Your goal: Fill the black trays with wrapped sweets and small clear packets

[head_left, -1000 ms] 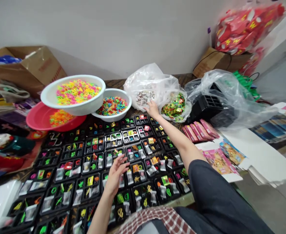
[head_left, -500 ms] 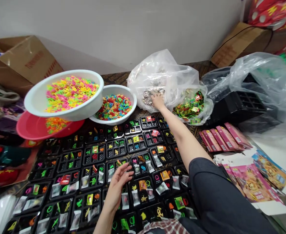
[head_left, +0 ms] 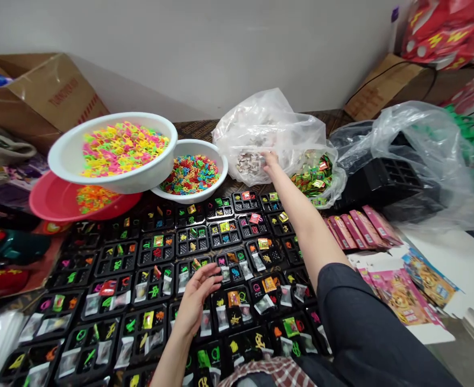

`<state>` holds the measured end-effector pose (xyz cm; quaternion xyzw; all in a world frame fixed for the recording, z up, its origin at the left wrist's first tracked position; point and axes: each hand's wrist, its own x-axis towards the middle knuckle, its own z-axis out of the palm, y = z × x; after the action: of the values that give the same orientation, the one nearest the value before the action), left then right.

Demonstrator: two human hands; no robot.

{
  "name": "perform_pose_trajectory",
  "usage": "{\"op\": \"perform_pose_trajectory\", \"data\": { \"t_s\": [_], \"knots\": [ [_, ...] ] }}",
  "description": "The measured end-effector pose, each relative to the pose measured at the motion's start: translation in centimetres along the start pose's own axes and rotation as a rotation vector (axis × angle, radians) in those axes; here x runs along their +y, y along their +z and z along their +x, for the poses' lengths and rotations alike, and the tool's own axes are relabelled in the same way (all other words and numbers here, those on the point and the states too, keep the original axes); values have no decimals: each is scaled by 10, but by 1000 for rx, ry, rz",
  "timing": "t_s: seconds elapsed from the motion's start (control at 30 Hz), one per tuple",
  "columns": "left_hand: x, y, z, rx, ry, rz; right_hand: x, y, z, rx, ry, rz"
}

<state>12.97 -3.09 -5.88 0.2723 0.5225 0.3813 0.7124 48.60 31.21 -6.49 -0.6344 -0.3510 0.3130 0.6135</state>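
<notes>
My right hand (head_left: 269, 161) reaches into the mouth of a clear plastic bag (head_left: 256, 126), beside its pile of small whitish packets (head_left: 249, 163). Its fingers look curled together, and what lies between them is hidden. Over the rows of black compartment trays (head_left: 192, 243) hovers my left hand (head_left: 196, 295), fingers apart and holding nothing. The trays contain small coloured plastic pieces and bright wrapped sachets. Whitish packets like those in the bag lie in many of the nearer trays, such as one packet (head_left: 264, 304) right of my left hand.
A large white basin (head_left: 59, 161) of bright pieces rests over a red basin (head_left: 45, 199). Beside them stands a smaller white basin (head_left: 223, 166). Green sachets (head_left: 311, 174), pink boxes (head_left: 360, 228) and bagged black trays (head_left: 382, 180) are at right. A cardboard box (head_left: 59, 99) stands at left.
My right hand has shifted slightly right and up within the bag, its fingers now drawn in rather than spread on the packets. My left hand has barely moved. The view has turned a little.
</notes>
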Motion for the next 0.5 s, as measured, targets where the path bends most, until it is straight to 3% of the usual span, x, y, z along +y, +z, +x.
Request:
{"op": "perform_pose_trajectory", "data": {
  "t_s": [0.1,0.2,0.23,0.37,0.43,0.5],
  "knots": [
    [5,7,2,-55,-17,-83,-19,-6,-39,-44,130,59],
    [11,21,4,-103,-62,-236,-34,-9,-103,-156,208,104],
    [13,26,4,-121,-89,-303,-37,-11,-131,-228,237,124],
    [17,39,1,-276,-274,-579,-44,-22,-252,-715,357,193],
    [13,38,-4,-372,-348,-689,-46,-31,-308,-892,304,103],
    [4,34,-10,-431,-402,-771,-45,-39,-355,-994,128,-66]
  ]
}}
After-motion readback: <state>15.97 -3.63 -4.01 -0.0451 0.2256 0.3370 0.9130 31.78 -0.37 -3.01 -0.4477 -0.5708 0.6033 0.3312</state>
